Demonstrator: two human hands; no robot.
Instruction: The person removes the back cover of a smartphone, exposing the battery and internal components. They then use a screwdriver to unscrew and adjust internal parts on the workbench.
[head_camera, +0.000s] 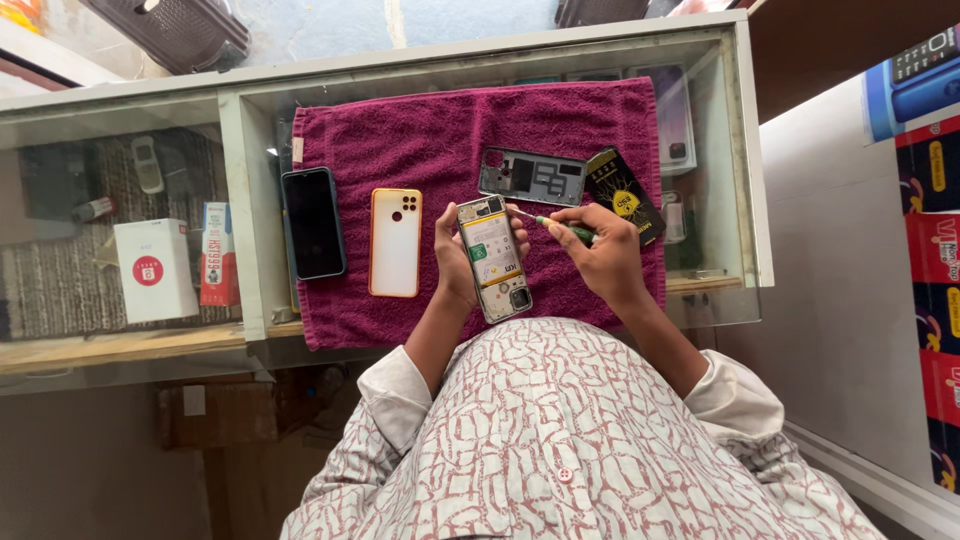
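Note:
My left hand (456, 256) holds an opened phone (493, 257) with its back removed, its inner parts facing up, just above a maroon towel (430, 140). A green-handled screwdriver (556, 225) is gripped in my right hand (603, 251), its tip touching the phone's upper right edge. The removed grey back frame (532, 176) lies on the towel just beyond the phone. Beside it to the right lies a black and yellow packet (624, 192).
A white phone case with an orange rim (395, 242) and a dark phone (313, 222) lie to the left on the towel. The towel covers a glass display counter (745, 150); boxes (155, 270) and small phones sit inside it. Coloured cartons (930, 200) stand at the right.

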